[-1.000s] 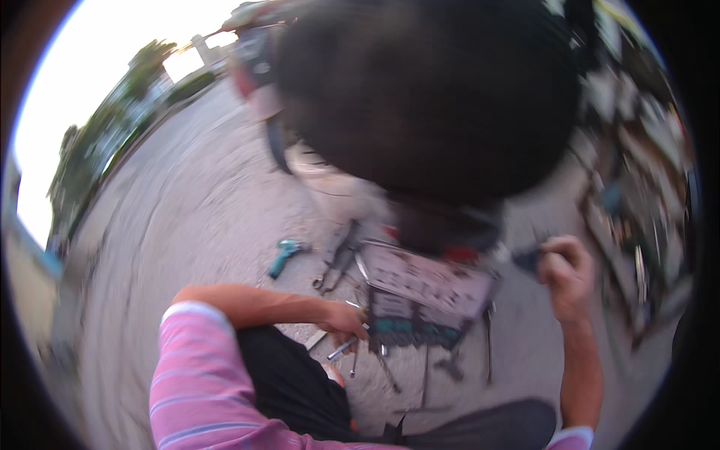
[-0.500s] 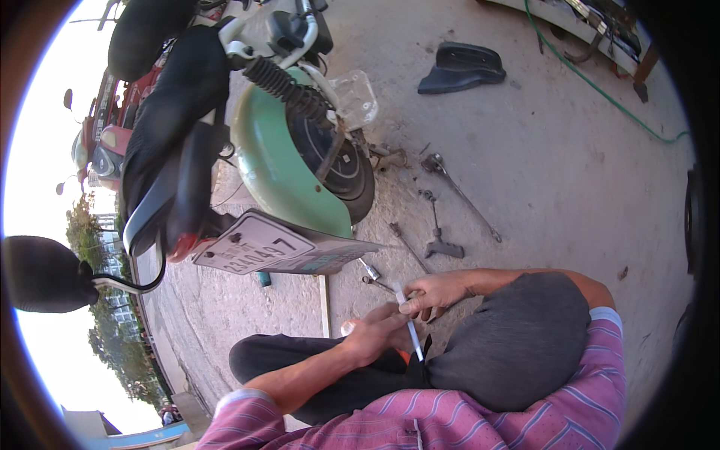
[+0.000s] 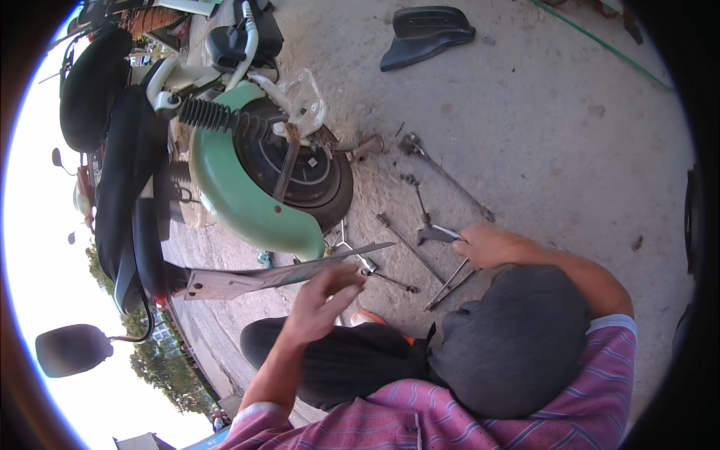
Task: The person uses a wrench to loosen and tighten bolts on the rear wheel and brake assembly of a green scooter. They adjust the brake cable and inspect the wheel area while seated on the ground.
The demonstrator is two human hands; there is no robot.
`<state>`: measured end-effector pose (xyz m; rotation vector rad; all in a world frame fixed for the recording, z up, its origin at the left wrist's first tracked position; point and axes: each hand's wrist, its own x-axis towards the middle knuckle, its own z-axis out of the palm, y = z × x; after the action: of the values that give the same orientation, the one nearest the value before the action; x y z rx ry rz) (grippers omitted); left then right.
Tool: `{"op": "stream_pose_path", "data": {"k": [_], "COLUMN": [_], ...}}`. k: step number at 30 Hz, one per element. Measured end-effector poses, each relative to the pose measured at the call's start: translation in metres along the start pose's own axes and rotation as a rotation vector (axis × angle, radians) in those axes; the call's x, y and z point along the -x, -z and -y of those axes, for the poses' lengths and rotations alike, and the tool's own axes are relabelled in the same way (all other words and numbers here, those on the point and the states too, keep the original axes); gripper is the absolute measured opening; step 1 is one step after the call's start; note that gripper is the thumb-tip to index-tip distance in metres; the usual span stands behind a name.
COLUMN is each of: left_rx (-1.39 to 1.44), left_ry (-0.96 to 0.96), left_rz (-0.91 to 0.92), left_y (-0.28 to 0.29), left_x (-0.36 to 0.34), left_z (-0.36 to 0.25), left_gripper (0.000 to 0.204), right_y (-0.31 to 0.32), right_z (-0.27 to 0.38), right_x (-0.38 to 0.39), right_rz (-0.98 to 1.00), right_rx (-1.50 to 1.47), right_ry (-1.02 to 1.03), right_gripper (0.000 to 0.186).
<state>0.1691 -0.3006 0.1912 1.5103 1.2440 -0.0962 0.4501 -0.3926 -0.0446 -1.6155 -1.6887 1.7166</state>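
My right hand (image 3: 486, 247) is low over the ground, its fingers closed on a slim silver rod-shaped tool (image 3: 448, 232). The tool's end shows just beside a dark T-handled tool (image 3: 431, 232); its kind I cannot make out. Raised before my left knee, my left hand (image 3: 322, 298) holds nothing, with its thumb apart from the fingers and some motion blur. It is nearest the rear number plate (image 3: 221, 284) and mudflap of a scooter. The scooter's green rear fender (image 3: 229, 199) curves over the wheel (image 3: 315, 169).
A long ratchet wrench (image 3: 450, 178), a thin metal bar (image 3: 409, 246), a short wrench (image 3: 391, 280) and a silver socket tool (image 3: 367, 264) lie on the concrete. Farther off are a black plastic cover (image 3: 429, 34) and a green hose (image 3: 600, 41). A mirror (image 3: 73, 350) juts out at left.
My hands have parted. The right went forward and right to the tools with the silver tool; the left let go and rose leftward. The view has shifted, and the scooter appears farther left.
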Motion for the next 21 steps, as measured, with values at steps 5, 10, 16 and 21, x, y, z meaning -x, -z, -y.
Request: {"op": "stream_pose_path", "data": {"k": [5,10,16,21], "left_rx": [-0.167,-0.506,-0.318,-0.553], "left_ry": [0.392,0.361,-0.481,-0.582], "left_rz": [-0.207,-1.303,-1.318,-1.061], "left_y": [0.085,0.205,0.319,0.298], "left_x": [0.106,0.191,0.165,0.046], "left_z": [-0.017,-0.05,-0.157,-0.208], "left_gripper": [0.033,0.02,0.023,0.028], "right_y": [0.075,0.156,0.211,0.233], "right_z": [-0.025,-0.022,0.002,0.025], "right_x": [0.007,0.002,-0.049,-0.087], "right_rz": [-0.253,-0.643,-0.775,-0.739], "right_rx": [-0.229,-0.755,-0.93,-0.997], "right_ry": [0.019,-0.013,0.13,0.224], "right_gripper": [0.042,0.042,0.041,0.041]}}
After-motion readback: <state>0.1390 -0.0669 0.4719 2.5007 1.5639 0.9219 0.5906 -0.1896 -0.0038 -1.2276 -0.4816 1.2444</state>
